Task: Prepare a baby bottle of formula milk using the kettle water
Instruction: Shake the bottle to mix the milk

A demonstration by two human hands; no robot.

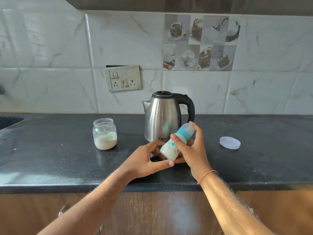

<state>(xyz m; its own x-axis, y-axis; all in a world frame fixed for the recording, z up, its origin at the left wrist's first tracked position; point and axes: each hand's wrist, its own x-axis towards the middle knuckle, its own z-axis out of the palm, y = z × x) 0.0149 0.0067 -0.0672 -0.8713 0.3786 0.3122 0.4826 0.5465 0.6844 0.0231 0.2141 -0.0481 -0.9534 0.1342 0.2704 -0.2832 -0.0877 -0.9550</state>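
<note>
A capped baby bottle [171, 150] with a blue collar and white milk inside is tilted, its cap toward the upper right, above the dark counter [50, 158]. My right hand [191, 150] grips it around the middle, one finger on the cap. Just below the bottle's base, my left hand [149, 161] has its fingers loosely curled and its thumb stretched out under the base. Behind them the steel kettle [162, 119] stands with its black lid shut. To the left an open glass jar [104, 134] holds formula powder.
A white jar lid [230, 142] lies on the counter at the right. A sink edge [10, 121] shows at the far left. A switchboard with sockets [125, 78] is on the tiled wall behind. The counter's front edge runs above wooden cabinet doors.
</note>
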